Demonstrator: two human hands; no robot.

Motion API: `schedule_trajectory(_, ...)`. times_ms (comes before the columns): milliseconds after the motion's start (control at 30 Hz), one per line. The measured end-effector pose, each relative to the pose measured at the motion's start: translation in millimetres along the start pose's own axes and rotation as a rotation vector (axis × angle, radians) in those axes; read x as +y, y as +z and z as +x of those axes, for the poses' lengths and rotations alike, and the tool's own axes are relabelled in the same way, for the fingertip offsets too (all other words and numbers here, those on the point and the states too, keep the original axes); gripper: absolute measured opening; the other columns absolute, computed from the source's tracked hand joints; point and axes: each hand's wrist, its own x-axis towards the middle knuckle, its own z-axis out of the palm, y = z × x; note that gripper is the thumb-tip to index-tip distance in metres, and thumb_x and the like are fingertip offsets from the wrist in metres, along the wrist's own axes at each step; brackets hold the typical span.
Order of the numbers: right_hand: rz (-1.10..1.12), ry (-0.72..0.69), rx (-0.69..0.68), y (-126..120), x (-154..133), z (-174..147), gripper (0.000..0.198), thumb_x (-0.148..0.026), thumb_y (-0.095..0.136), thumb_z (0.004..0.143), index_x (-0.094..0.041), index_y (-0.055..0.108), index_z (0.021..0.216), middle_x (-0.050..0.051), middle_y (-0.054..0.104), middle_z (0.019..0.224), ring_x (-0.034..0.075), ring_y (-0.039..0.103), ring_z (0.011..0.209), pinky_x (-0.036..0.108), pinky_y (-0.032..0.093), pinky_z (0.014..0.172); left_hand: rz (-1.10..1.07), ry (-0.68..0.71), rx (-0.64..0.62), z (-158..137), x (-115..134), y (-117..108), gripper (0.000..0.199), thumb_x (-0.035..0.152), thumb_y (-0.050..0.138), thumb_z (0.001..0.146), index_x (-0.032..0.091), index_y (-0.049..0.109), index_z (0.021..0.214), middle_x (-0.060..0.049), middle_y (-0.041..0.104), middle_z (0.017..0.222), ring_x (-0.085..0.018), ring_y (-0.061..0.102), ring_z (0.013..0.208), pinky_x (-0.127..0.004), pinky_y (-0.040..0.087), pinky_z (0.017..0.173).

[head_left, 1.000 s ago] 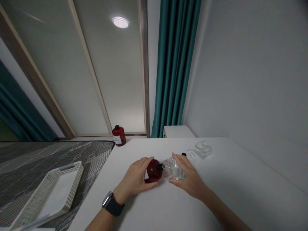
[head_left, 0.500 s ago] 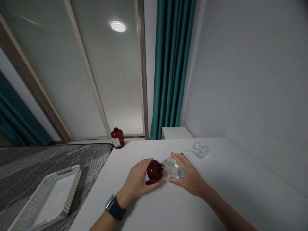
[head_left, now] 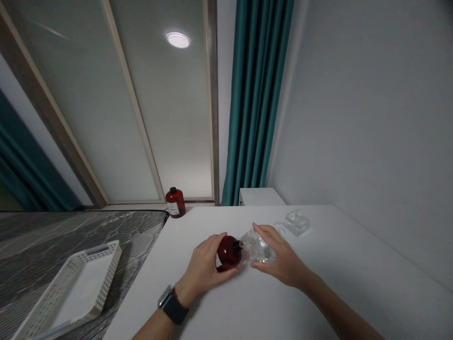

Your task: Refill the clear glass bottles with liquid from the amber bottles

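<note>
Fingers of the left hand (head_left: pixel 201 264) curve half-closed around a red bottle (head_left: pixel 229 251), tipped toward the clear vessel (head_left: pixel 257 248) within the spread fingers of the right hand (head_left: pixel 285 262). Should either grip slip, any contents could spill onto the surface (head_left: pixel 226 307). Beyond the left fingers, the label (head_left: pixel 173 208) on a second bottle (head_left: pixel 180 199) is illegible.

The left hand (head_left: pixel 203 265) is covering the near-left side of the red bottle (head_left: pixel 228 251), and the right hand (head_left: pixel 285 264) is hiding the far end of the clear container (head_left: pixel 255 246). Its outline is blending into the white bench (head_left: pixel 226 311), leaving unclear whether the bottle's mouth is touching it. The clear pieces (head_left: pixel 297 223) beyond are blurring together. The standing bottle's label (head_left: pixel 173 208) is showing lettering too small to read. The bottom edge is cutting off the basket (head_left: pixel 109 274) and both forearms.
</note>
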Motion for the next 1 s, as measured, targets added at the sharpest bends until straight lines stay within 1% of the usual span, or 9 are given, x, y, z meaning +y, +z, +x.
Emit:
schedule_trajectory(167, -0.002, 0.008, -0.026, -3, -3, 5, 0.090, -0.027, 0.078, 0.079, -0.026, 0.030, 0.156, 0.014, 0.051, 0.140, 0.029, 0.051, 0.131, 0.048, 0.046, 0.110, -0.015, -0.012, 0.046, 0, 1, 1, 0.073, 0.043, 0.078, 0.072, 0.018, 0.046, 0.133, -0.016, 0.068, 0.122, -0.033, 0.069, 0.108, -0.047, 0.059, 0.090)
schedule_trajectory(433, -0.013, -0.020, -0.040, -8, -5, 9, 0.091, -0.028, 0.078, 0.079, -0.027, 0.029, 0.156, 0.014, 0.052, 0.138, 0.029, 0.053, 0.129, 0.047, 0.046, 0.110, -0.048, -0.041, 0.035, 1, 4, 0, 0.072, 0.041, 0.077, 0.073, 0.020, 0.045, 0.133, -0.015, 0.067, 0.123, -0.032, 0.068, 0.109, -0.048, 0.058, 0.092)
schedule_trajectory(667, -0.028, -0.019, -0.040, -10, -7, 12, 0.092, -0.029, 0.078, 0.078, -0.028, 0.030, 0.156, 0.013, 0.054, 0.137, 0.029, 0.054, 0.128, 0.047, 0.047, 0.109, -0.067, -0.045, 0.066, 0, 4, 1, 0.072, 0.042, 0.077, 0.072, 0.019, 0.046, 0.133, -0.016, 0.067, 0.125, -0.033, 0.068, 0.111, -0.049, 0.058, 0.093)
schedule_trajectory(1000, -0.030, -0.022, -0.057, -12, -7, 14, 0.091, -0.029, 0.079, 0.078, -0.025, 0.031, 0.155, 0.015, 0.053, 0.137, 0.030, 0.053, 0.129, 0.048, 0.046, 0.110, -0.076, -0.062, 0.045, -1, 3, 2, 0.073, 0.042, 0.077, 0.073, 0.019, 0.044, 0.134, -0.017, 0.066, 0.126, -0.033, 0.067, 0.113, -0.050, 0.057, 0.095)
